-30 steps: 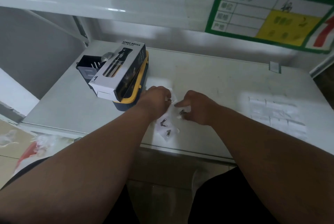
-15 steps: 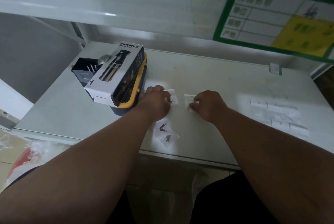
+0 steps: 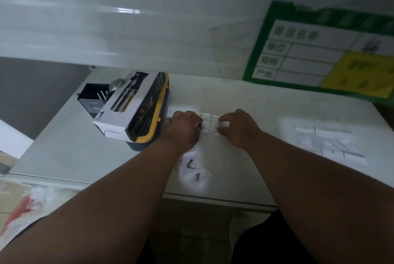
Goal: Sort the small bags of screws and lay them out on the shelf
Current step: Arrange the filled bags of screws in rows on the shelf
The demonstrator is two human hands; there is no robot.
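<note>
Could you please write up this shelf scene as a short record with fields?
left hand: pinches a small bag on the shelf
right hand: pinches another small bag beside it
loose bags: near the front edge, screws visible inside
sorted bags: laid in rows to the right
box: at the left, on a yellow-edged case
sign: green and yellow, on the beam above

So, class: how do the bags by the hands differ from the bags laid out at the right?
The bags by the hands lie loosely overlapped with dark screws showing; the bags at the right lie flat in tidy rows, untouched, contents unclear. Both sets are small, clear and on the shelf.
</note>
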